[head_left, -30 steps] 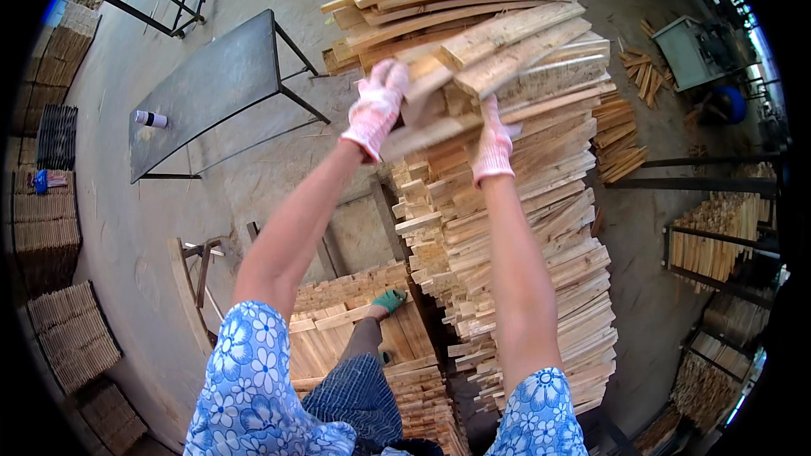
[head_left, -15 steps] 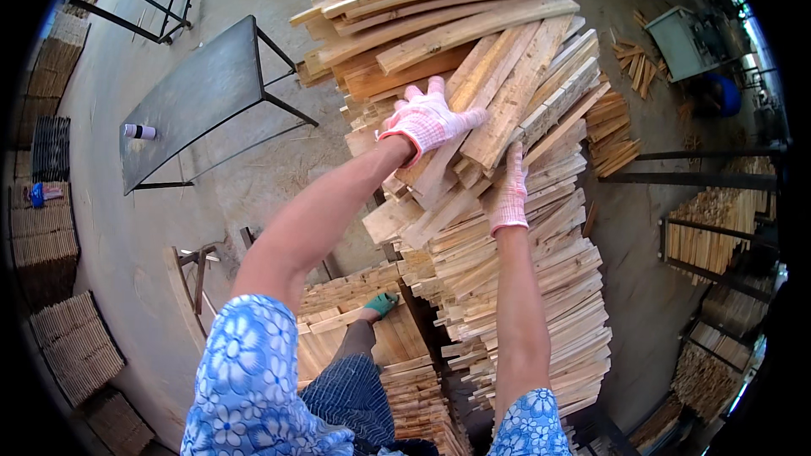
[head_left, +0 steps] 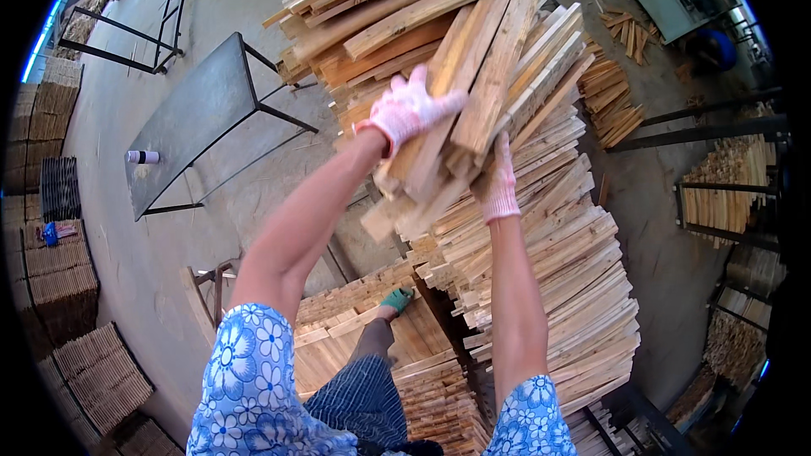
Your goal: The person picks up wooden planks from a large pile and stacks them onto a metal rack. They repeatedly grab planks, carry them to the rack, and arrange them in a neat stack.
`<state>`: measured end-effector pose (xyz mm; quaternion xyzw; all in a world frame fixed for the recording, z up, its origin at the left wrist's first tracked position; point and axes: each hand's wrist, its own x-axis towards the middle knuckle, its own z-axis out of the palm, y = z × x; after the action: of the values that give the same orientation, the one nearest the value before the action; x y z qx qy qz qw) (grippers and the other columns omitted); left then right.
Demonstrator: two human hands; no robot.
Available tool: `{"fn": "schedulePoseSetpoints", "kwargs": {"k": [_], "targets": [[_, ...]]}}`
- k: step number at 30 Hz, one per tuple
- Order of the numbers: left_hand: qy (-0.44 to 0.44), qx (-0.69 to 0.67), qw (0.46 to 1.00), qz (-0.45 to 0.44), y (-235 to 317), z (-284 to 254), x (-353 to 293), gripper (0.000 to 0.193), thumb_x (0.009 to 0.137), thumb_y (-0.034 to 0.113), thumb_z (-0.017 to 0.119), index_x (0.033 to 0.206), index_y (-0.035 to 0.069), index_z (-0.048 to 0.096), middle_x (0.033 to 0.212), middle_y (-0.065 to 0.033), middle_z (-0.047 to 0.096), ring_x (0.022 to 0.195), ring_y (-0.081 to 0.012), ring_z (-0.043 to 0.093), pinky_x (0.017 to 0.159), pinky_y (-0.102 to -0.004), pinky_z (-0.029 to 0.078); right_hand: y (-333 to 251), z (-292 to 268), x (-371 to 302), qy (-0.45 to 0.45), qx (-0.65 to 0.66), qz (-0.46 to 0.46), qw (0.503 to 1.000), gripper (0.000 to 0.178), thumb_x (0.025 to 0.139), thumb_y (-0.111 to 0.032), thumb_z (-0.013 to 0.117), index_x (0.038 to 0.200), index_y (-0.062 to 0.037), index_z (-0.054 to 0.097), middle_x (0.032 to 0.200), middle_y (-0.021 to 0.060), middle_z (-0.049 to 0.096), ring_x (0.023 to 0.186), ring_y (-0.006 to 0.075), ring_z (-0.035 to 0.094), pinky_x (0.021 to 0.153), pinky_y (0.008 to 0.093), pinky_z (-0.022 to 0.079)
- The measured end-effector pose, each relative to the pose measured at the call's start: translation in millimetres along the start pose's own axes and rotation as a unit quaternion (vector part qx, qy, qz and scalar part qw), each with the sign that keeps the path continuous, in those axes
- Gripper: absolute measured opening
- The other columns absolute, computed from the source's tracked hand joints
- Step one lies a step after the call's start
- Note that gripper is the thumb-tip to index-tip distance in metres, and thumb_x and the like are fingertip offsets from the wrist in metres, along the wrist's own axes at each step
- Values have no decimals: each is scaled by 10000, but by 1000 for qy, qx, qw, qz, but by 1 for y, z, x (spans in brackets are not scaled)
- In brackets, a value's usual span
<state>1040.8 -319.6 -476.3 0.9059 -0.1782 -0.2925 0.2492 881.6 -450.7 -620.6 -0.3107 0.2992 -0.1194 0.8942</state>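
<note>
Both my hands wear pink-and-white knit gloves and hold a loose bundle of wooden slats [head_left: 488,84] on top of a tall stack. My left hand [head_left: 410,111] lies along the bundle's left side with its fingers spread around the wood and its thumb across the top. Around the near right edge, my right hand [head_left: 498,184] has its thumb up, and its other fingers are hidden beneath the slats. The bundle's near ends are smeared by motion. Under and beyond it lies the long stack of wooden strips [head_left: 566,279], its pieces layered unevenly.
A dark metal table [head_left: 198,110] with a light purple bottle [head_left: 143,157] stands to the left. Lower down is another wood pile [head_left: 422,329]. Bundled slats [head_left: 63,266] line the left wall. A green-grey machine [head_left: 676,4] and dark metal rails [head_left: 701,133] are at the right.
The whole view has shifted and turned slightly. My hands stay on the same bundle, and its near ends now blur with movement.
</note>
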Motion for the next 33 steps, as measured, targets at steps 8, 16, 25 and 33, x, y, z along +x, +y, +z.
{"fn": "schedulePoseSetpoints", "kwargs": {"k": [8, 16, 25, 33], "targets": [[-167, -322, 931, -37, -120, 154, -107, 1277, 725, 656, 781, 1611, 117, 36, 1571, -301, 270, 1430, -353, 379, 1161, -433, 331, 32, -83, -186, 87, -122, 138, 979, 904, 835, -621, 717, 1500, -101, 396, 1485, 117, 473, 1355, 305, 458, 1116, 501, 379], [-84, -359, 929, -27, -139, 217, -108, 1105, 856, 513, 747, 1605, 119, 37, 1543, -230, 346, 1390, -313, 392, 1119, -412, 364, 82, -114, -190, 141, -30, 145, 979, 1025, 768, -685, 742, 1532, -120, 356, 1511, 110, 444, 1393, 301, 407, 1131, 559, 318], [-340, -498, 775, -185, -183, 257, -120, 1027, 774, 681, 737, 1501, 51, 375, 1436, -191, 510, 1355, -300, 476, 1082, -471, 451, 96, -171, -200, 138, -46, 148, 978, 880, 810, -604, 750, 1464, -107, 436, 1404, 114, 547, 1286, 273, 528, 1032, 499, 453], [-466, -500, 715, -148, -171, 252, -272, 1106, 760, 697, 735, 1505, -20, 341, 1479, -218, 461, 1388, -315, 438, 1163, -461, 364, 120, -177, -367, 90, 29, 131, 987, 697, 929, -520, 640, 1437, -66, 492, 1386, 115, 585, 1286, 252, 548, 1105, 432, 434]]}}
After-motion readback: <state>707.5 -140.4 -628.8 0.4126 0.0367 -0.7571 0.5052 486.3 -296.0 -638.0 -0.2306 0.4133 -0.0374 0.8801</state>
